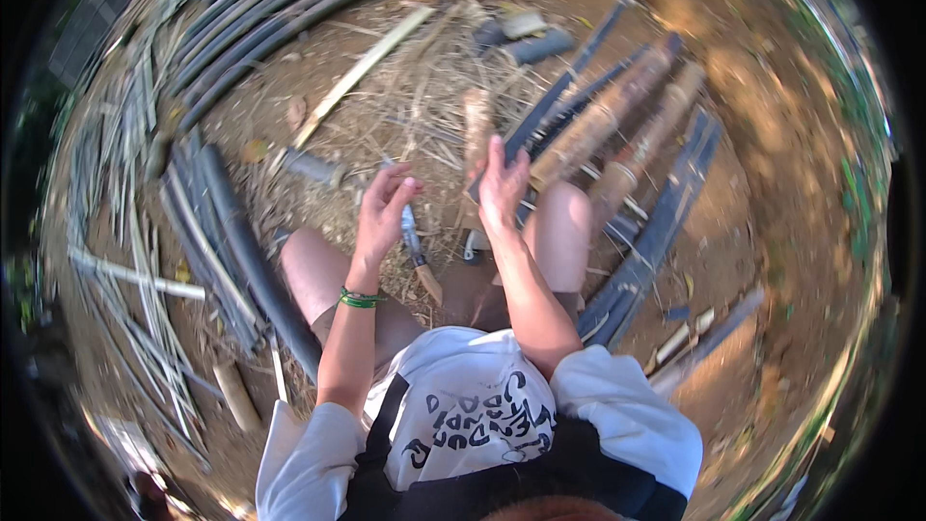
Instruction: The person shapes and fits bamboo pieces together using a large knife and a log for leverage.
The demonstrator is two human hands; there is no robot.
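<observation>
A: Nearest the camera are your white shirt [415, 362] and its black straps [598, 458]. Past them your hands hang over the bare ground [791, 260]. How do they stand?

B: Your left hand [384, 195] is loosely curled, thumb apart from the fingers, with nothing visible in it. Your right hand [502, 188], thumb raised, overlaps a dark strip [537, 119]; whether you grip it, I cannot tell.

A: Where does that strip lie?

B: Ahead of your right knee [562, 217], slanting toward the ground's far right corner, beside thick tan sections [603, 118]. Your wooden-handled knife [427, 280] is between your legs, just beside your left hand.

A: And how far along are you?

B: Partway, I judge. Thin strips [106, 188], seemingly split already, lie along the ground's left edge. The thick sections look whole, as do the long dark poles [289, 27] by the far edge. How many pieces remain for you doesn't show.
</observation>
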